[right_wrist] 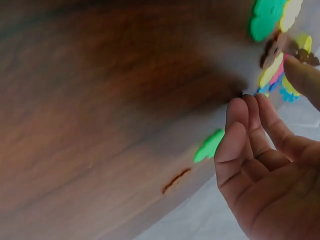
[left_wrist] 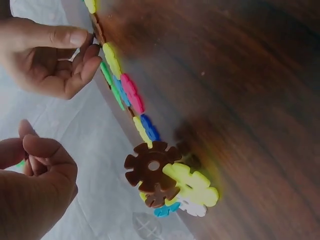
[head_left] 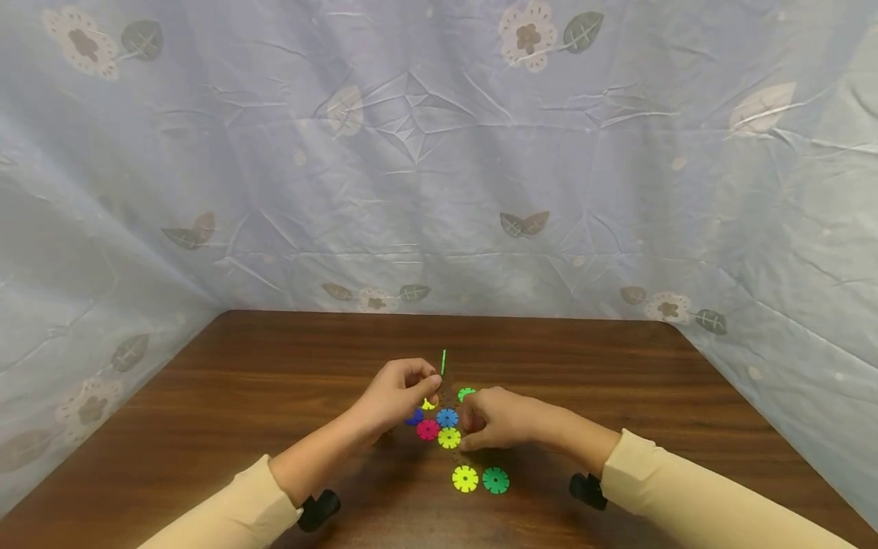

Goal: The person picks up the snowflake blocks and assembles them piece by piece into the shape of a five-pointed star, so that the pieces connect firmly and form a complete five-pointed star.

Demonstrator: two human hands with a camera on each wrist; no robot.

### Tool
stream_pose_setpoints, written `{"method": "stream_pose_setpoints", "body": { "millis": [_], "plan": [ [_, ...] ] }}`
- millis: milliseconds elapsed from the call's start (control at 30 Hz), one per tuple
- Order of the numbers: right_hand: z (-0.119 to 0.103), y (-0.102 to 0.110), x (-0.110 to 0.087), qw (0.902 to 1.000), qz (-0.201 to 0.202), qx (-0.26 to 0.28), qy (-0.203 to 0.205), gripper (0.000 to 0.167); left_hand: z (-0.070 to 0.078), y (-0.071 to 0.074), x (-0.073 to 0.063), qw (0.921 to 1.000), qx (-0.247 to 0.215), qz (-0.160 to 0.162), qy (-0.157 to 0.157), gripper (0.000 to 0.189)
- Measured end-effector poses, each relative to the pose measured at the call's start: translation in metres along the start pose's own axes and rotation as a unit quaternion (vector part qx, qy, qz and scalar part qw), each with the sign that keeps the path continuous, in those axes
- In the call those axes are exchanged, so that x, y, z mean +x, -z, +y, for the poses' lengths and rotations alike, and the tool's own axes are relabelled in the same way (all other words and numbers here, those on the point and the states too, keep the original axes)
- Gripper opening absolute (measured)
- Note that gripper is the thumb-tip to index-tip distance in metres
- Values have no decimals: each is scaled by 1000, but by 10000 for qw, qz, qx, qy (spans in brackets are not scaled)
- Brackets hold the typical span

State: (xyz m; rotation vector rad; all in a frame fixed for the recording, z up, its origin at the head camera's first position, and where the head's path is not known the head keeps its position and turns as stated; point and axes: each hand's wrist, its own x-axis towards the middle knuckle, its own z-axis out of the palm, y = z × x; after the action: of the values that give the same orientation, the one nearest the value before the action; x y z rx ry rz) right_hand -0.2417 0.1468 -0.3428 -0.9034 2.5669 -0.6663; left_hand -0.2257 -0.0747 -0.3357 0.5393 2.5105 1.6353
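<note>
My left hand [head_left: 405, 389] pinches a green notched disc [head_left: 443, 362] that shows edge-on above the fingertips; in the left wrist view only a green sliver [left_wrist: 20, 164] of it peeks out. Low over the table, my right hand [head_left: 504, 418] has loosely bent fingers, its thumb apart from them in the right wrist view. Near those fingertips lie a light blue disc [head_left: 447, 417] and a yellow disc [head_left: 449, 438]. A pink disc [head_left: 428, 429] and a dark blue disc [head_left: 414, 417] lie between the hands. Another green disc [head_left: 466, 393] lies just beyond the right hand.
Yellow [head_left: 465, 479] and green [head_left: 496, 480] discs lie nearer the front. A brown disc [left_wrist: 150, 172] overlaps a yellow one [left_wrist: 197, 185], with white [left_wrist: 194, 207] and teal [left_wrist: 167, 210] discs beside them. Brown discs blend into the wooden table [head_left: 309, 343]. Patterned cloth [head_left: 439, 191] surrounds it.
</note>
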Motion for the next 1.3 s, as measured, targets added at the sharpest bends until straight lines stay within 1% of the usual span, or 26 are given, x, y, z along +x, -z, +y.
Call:
{"method": "stream_pose_setpoints", "body": {
  "millis": [100,233,367,500,633,767,900,1000,1067,1167,1300],
  "plan": [
    [-3,-5,2,9997,-210,-5,-96,21,0,0,0,10000,38,79,5,21],
    [-5,-7,4,9994,-312,-86,-159,20,0,-1,1,10000,37,84,-22,21],
    [-6,-8,5,9993,-314,-105,-163,17,-1,-2,1,9999,-43,19,-107,21],
    [-5,-9,4,9993,-331,-53,-149,16,-1,-2,2,9999,-91,-7,-121,21],
    [-2,-8,3,9992,-373,78,-99,19,-1,-2,2,9998,33,-25,-197,22],
    [2,-6,1,9992,-248,305,49,21,-1,-3,2,9997,113,-20,-219,24],
    [9,-3,-1,9988,117,401,248,18,-1,-2,1,10000,4,49,-1,23],
    [14,2,-2,9977,517,197,383,13,-1,-3,1,9997,-68,109,185,25],
    [18,6,-3,9953,829,58,494,11,-2,-3,2,9997,-68,112,222,27],
    [20,11,-4,9888,1346,120,641,8,-3,-5,3,9997,-82,61,235,28],
    [20,16,-6,9736,2033,575,867,7,-5,-7,5,9995,-122,-72,277,29]
  ]
}}
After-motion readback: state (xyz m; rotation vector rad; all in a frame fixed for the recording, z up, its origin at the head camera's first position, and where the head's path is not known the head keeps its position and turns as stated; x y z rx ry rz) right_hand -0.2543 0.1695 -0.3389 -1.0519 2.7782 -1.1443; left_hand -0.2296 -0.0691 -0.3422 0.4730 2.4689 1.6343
